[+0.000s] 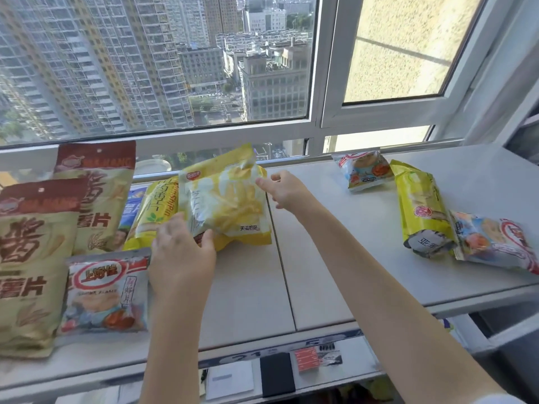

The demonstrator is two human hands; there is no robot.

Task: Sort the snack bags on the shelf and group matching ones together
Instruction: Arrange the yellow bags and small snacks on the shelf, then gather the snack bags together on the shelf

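Here, the left hand is gripping the lower left corner of a yellow fries bag, its fingers curled round the edge, and is holding the bag tilted up at the middle of the shelf. The right hand is reaching to the bag's right edge with fingers apart and clamped on nothing; whether the tips are touching the bag cannot be told. This two-sided hold is probably steadying the puffy bag while it is being set on what looks like a second yellow bag beneath it, seemingly its match.

At the left, matching bags are sitting together. Two tall brown bags are standing one before the other, both reading 薯片 under a red band whose Latin lettering is too blurred to read. Beside them a small prawn bag is showing 上好佳 in a red oval. A lime bag is lying behind the fries bag. Well apart on the right, two more prawn bags and another lime pack are lying, likely unsorted.
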